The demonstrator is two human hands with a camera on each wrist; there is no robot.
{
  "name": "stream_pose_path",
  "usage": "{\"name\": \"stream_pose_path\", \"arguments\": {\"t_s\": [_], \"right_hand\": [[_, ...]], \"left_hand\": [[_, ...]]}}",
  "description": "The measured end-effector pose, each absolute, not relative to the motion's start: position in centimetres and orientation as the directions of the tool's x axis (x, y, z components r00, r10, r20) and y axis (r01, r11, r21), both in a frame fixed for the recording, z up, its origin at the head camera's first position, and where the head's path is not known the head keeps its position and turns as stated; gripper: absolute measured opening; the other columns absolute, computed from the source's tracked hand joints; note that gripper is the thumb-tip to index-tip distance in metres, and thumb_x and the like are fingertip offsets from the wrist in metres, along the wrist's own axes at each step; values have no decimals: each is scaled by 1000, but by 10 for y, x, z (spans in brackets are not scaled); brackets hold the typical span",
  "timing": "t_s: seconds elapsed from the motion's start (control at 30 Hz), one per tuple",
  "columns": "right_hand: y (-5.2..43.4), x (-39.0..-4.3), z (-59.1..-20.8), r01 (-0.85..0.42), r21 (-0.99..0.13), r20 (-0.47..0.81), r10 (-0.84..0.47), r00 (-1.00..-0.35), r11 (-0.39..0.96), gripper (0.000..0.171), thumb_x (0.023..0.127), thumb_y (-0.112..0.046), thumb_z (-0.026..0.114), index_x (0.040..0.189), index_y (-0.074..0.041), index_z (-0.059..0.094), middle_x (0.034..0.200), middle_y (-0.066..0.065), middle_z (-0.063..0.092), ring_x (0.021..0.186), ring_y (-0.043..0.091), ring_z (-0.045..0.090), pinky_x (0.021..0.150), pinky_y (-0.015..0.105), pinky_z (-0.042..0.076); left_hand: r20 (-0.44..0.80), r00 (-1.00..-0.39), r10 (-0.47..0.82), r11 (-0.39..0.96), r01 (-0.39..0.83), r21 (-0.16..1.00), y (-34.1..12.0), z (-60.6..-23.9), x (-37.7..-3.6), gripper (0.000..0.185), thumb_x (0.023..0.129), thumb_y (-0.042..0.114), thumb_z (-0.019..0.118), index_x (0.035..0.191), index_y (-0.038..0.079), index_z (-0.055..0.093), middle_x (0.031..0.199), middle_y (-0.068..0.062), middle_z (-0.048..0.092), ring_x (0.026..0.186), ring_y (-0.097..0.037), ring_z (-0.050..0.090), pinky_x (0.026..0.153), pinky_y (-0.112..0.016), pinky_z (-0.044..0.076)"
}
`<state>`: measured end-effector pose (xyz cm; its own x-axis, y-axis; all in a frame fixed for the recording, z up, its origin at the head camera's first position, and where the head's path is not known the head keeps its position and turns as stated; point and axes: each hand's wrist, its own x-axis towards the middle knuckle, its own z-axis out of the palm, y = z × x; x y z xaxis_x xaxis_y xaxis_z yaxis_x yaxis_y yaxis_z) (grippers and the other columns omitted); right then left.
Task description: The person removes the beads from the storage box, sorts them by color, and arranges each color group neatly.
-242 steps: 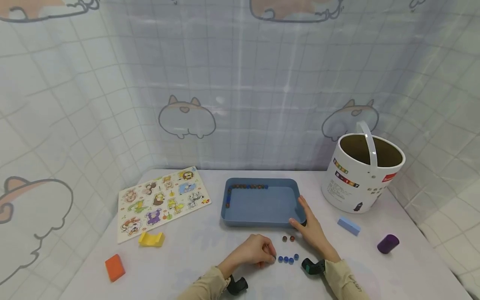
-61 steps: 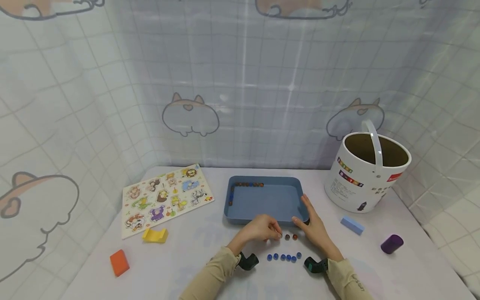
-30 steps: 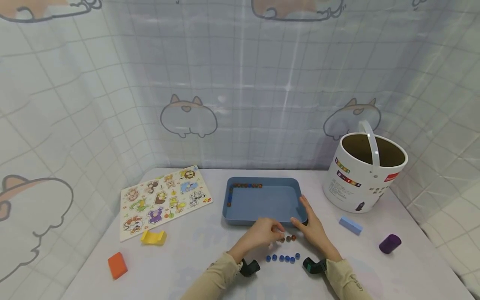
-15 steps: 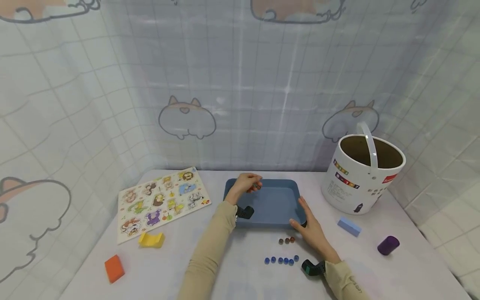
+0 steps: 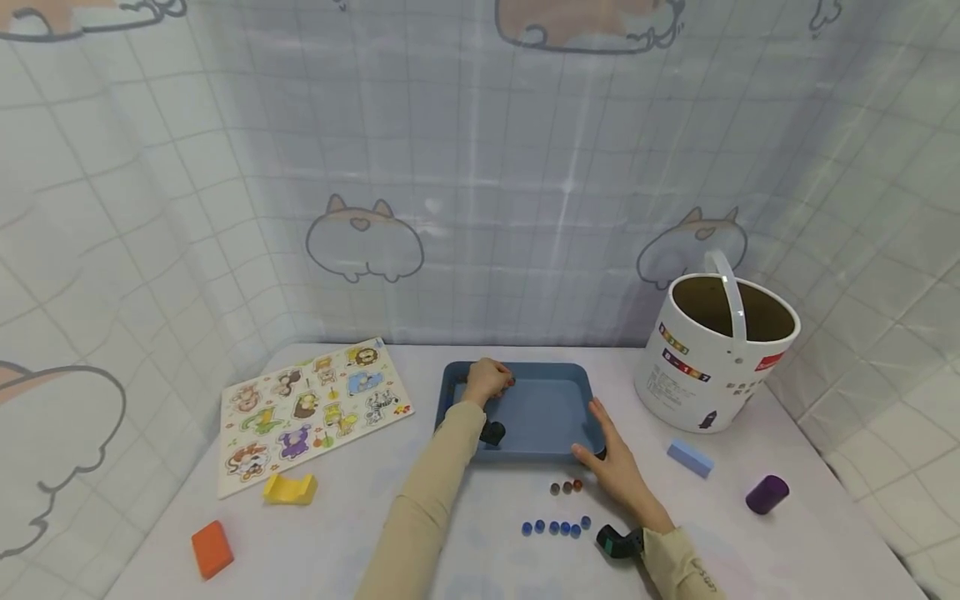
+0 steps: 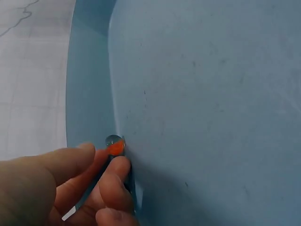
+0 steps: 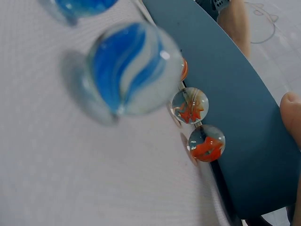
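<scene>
The left hand (image 5: pixel 486 380) reaches into the blue tray (image 5: pixel 543 454) at its back wall. In the left wrist view its fingertips pinch a clear marble (image 6: pixel 115 145) with an orange swirl, close against the tray wall. Other marbles along the tray's back and left walls are mostly hidden by this hand. The right hand (image 5: pixel 621 471) rests against the tray's front right corner, thumb at the front and fingers along the side. In front of the tray stand a short row of orange-swirled marbles (image 5: pixel 567 487) and a row of several blue-swirled marbles (image 5: pixel 554 527).
An animal puzzle board (image 5: pixel 315 412), a yellow curved block (image 5: pixel 290 489) and an orange block (image 5: pixel 212 549) lie to the left. At the right are a white bucket (image 5: pixel 686 383) with a handle, a light blue block (image 5: pixel 690 458) and a purple cylinder (image 5: pixel 767 494).
The left hand has moved from the orange marbles in front to the tray's back wall. Since the oldest frame, both table rows have gained marbles and the tray row is shorter. The right hand stays put.
</scene>
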<state>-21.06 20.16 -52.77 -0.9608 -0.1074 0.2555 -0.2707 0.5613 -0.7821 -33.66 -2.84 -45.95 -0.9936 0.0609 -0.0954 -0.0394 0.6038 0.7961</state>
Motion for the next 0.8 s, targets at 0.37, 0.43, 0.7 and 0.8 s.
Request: {"name": "stream_pose_path", "arguments": {"t_s": [0.37,0.43,0.7,0.8], "right_hand": [[202,-212,-527,-296,-778,283,-112,-953,555,82,90,-28,67,154,-6,22,162,15,16,145,44,22,110,66,24],[201,-211,-527,-295,-778,282,-111,-953,555,82,90,-28,68,154,-6,23,162,15,16,145,45,22,110,66,24],[200,-211,-526,-292,-775,276,-115,-954,560,81,91,-28,67,154,-5,22,162,16,15,144,46,21,110,67,22],[201,-211,-525,-293,-772,278,-114,-954,564,81,91,-28,66,154,-5,22,162,15,15,144,47,22,109,67,22]], "left_hand": [[-43,-999,34,761,-2,649,-9,-459,-336,13,86,18,73,89,5,78,93,-11,74,75,-23,67,67,-35,55],[-54,-998,38,758,-7,653,-10,-460,-336,13,86,17,73,89,5,78,92,-11,75,71,-20,65,63,-33,53],[-46,-989,139,574,43,818,-29,-446,-327,21,93,22,66,102,5,75,96,-12,74,80,-28,69,67,-32,54],[-36,-980,193,501,67,863,-36,-442,-315,21,94,24,65,105,9,73,100,-11,73,84,-33,68,69,-32,52]]}}
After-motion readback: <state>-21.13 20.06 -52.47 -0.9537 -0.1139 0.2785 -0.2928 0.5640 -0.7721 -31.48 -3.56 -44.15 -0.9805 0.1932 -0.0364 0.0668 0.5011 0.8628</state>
